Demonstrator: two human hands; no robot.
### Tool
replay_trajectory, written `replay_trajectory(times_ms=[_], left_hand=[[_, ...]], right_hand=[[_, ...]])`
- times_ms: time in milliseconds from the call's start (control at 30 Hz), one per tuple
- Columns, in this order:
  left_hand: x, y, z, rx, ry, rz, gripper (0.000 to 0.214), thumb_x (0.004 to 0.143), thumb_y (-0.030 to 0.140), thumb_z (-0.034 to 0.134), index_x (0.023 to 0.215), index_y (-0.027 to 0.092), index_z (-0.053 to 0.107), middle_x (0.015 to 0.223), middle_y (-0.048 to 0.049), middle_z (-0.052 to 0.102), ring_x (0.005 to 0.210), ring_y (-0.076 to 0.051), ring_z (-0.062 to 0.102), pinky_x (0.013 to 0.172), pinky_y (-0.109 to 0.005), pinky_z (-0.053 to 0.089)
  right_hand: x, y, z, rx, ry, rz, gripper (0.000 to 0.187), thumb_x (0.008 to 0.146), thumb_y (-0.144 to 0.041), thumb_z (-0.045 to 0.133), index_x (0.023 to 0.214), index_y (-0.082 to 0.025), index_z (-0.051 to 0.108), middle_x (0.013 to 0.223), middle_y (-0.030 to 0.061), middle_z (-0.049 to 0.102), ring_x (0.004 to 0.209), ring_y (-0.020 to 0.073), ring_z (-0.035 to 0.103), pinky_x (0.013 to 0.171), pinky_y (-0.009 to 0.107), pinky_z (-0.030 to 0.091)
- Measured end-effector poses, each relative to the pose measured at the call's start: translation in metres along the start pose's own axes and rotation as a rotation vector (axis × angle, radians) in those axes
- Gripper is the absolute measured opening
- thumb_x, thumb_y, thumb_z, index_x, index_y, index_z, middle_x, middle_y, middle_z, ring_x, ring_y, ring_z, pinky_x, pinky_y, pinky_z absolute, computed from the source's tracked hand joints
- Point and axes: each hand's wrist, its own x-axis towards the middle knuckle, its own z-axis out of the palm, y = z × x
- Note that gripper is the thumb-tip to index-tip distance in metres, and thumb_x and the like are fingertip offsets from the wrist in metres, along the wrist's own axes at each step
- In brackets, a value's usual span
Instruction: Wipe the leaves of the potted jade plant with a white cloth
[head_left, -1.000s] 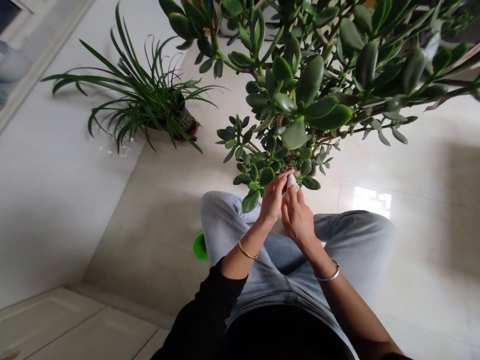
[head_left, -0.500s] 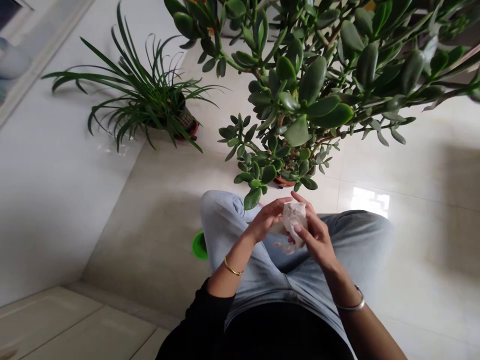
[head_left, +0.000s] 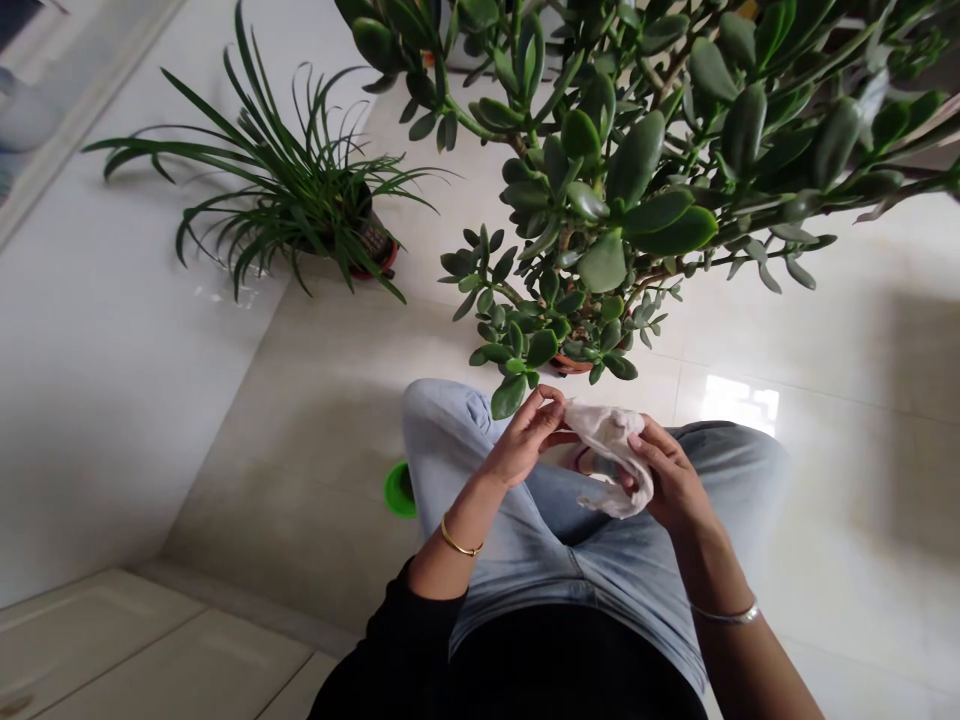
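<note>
Two hands: the left hand (head_left: 525, 437) is just left of centre, with a gold bangle (head_left: 459, 540) on its wrist; the right hand (head_left: 671, 480) is to the right, with a thin silver bangle (head_left: 724, 615) on its wrist.
Grip, left: the curled fingers (head_left: 551, 405) and thumb pinch the near-left edge of the cloth.
Grip, right: the slightly spread fingers (head_left: 645, 435) press the cloth against the palm.
Held thing: a crumpled off-white cloth (head_left: 611, 455) stretches between both hands, above the person's lap.
Nearest plant: a jade plant (head_left: 600, 190) fills the far right, its lowest leaves just beyond the left hand; its terracotta pot (head_left: 568, 365) shows among them.
Farther plant: a spider plant (head_left: 285, 200) stands far left, in a dark pot (head_left: 373, 245) with a red base.
Person: light blue jeans (head_left: 442, 440) cover the bent legs; a black sleeve (head_left: 382, 640) covers the left upper arm.
Beside the left knee: a round green object (head_left: 399, 490), partly hidden.
Surroundings: glossy pale floor tiles (head_left: 825, 330) lie to the right; cream panels (head_left: 150, 650) sit near left.
</note>
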Motion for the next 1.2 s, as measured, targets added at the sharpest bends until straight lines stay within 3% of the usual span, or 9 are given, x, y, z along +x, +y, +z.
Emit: replay_trajectory(times_ms=[200,367,500,667,733,900,1033,1100,1200], left_hand=[[0.002,0.0,0.004,-0.146,0.052,0.042,0.036,0.078,0.043,0.088,0.09,0.024,0.06,0.08,0.0043,0.057,0.073,-0.009,0.057,0.068,-0.019,0.052],[0.001,0.006,0.01,-0.282,0.131,0.065,0.036,0.069,0.035,0.095,0.087,0.023,0.066,0.075,0.0064,0.061,0.066,-0.006,0.056,0.065,-0.016,0.049],[0.0,0.008,0.013,-0.339,0.187,0.073,0.037,0.064,0.032,0.099,0.085,0.023,0.07,0.072,0.007,0.064,0.062,-0.005,0.056,0.066,-0.016,0.049],[-0.002,0.012,0.015,-0.387,0.239,0.034,0.027,0.071,0.023,0.094,0.085,0.021,0.071,0.076,0.0048,0.068,0.067,-0.008,0.063,0.07,-0.018,0.05],[-0.002,0.013,0.015,-0.399,0.255,0.022,0.026,0.072,0.02,0.093,0.085,0.02,0.071,0.076,0.0047,0.068,0.068,-0.008,0.064,0.071,-0.018,0.051],[-0.001,0.015,0.011,-0.418,0.272,0.007,0.027,0.068,0.021,0.094,0.08,0.019,0.07,0.071,0.0052,0.069,0.059,-0.007,0.062,0.065,-0.018,0.053],[0.003,0.016,0.005,-0.463,0.353,-0.008,0.017,0.077,0.011,0.085,0.081,0.02,0.071,0.069,0.0048,0.07,0.06,-0.007,0.065,0.07,-0.017,0.056],[0.006,0.018,0.001,-0.487,0.437,0.014,0.015,0.082,0.006,0.078,0.082,0.019,0.071,0.072,0.004,0.072,0.064,-0.007,0.067,0.071,-0.016,0.056],[0.009,0.021,-0.005,-0.488,0.546,-0.031,0.011,0.088,0.007,0.07,0.09,0.017,0.074,0.081,0.0004,0.077,0.073,-0.01,0.071,0.081,-0.019,0.059]], right_hand=[[0.005,0.005,-0.005,0.096,-0.026,0.094,0.035,0.073,-0.045,0.088,0.091,-0.02,0.073,0.063,-0.0052,0.06,0.039,0.0057,0.046,0.035,0.017,0.039],[0.01,0.01,-0.008,0.067,-0.067,0.14,0.034,0.073,-0.046,0.089,0.089,-0.021,0.074,0.069,-0.0025,0.065,0.05,0.0092,0.057,0.049,0.02,0.05],[0.014,0.015,-0.014,-0.082,-0.041,0.081,0.031,0.078,-0.049,0.086,0.086,-0.021,0.074,0.072,-0.0007,0.067,0.058,0.01,0.056,0.054,0.02,0.047],[0.016,0.013,-0.023,-0.267,-0.014,-0.036,0.036,0.085,-0.055,0.079,0.078,-0.022,0.069,0.069,-0.0003,0.062,0.064,0.0138,0.056,0.063,0.026,0.049],[0.017,0.011,-0.027,-0.327,-0.018,-0.035,0.041,0.085,-0.059,0.078,0.073,-0.021,0.065,0.068,-0.001,0.058,0.062,0.0128,0.05,0.059,0.025,0.044],[0.021,0.01,-0.045,-0.399,-0.201,0.108,0.053,0.081,-0.068,0.077,0.069,-0.019,0.06,0.063,-0.0039,0.048,0.058,0.0096,0.037,0.053,0.023,0.03],[0.022,0.009,-0.066,-0.409,-0.464,0.303,0.05,0.072,-0.063,0.086,0.078,-0.016,0.068,0.067,-0.0026,0.056,0.06,0.01,0.043,0.055,0.023,0.033],[0.02,0.009,-0.077,-0.404,-0.498,0.331,0.048,0.07,-0.059,0.089,0.084,-0.016,0.073,0.071,-0.0014,0.06,0.061,0.0109,0.047,0.057,0.024,0.036],[0.018,0.011,-0.091,-0.345,-0.427,0.26,0.048,0.063,-0.057,0.093,0.083,-0.018,0.073,0.074,0.0,0.063,0.066,0.0138,0.053,0.062,0.027,0.042]])
